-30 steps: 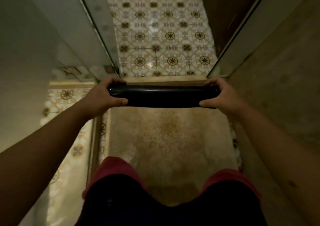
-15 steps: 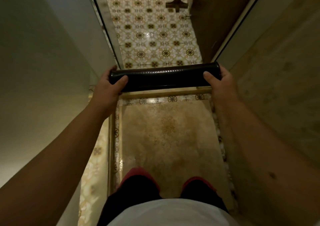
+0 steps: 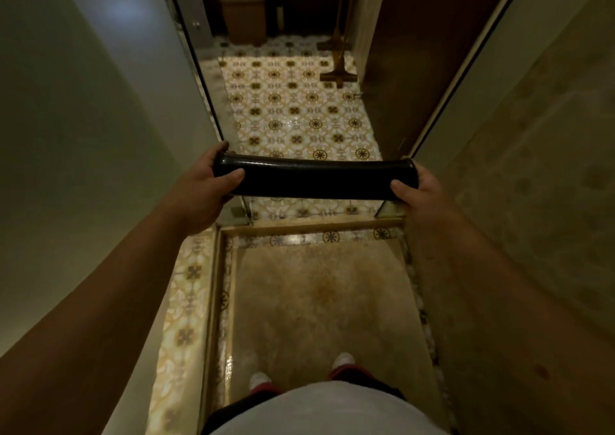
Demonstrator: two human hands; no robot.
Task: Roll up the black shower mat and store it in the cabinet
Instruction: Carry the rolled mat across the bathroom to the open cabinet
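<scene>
1. Beige shower floor (image 3: 319,301), under the person's feet.
2. Left hand (image 3: 203,188) and right hand (image 3: 422,194), each wrapped closed around one end of the rolled black mat (image 3: 314,178), held level in the air.
3. Patterned tile floor (image 3: 299,111) beyond the mat.

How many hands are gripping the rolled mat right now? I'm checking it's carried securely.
2. The left hand wraps the left end of the rolled black mat; the right hand holds its right end. The fingers behind the roll are mostly hidden.
</scene>
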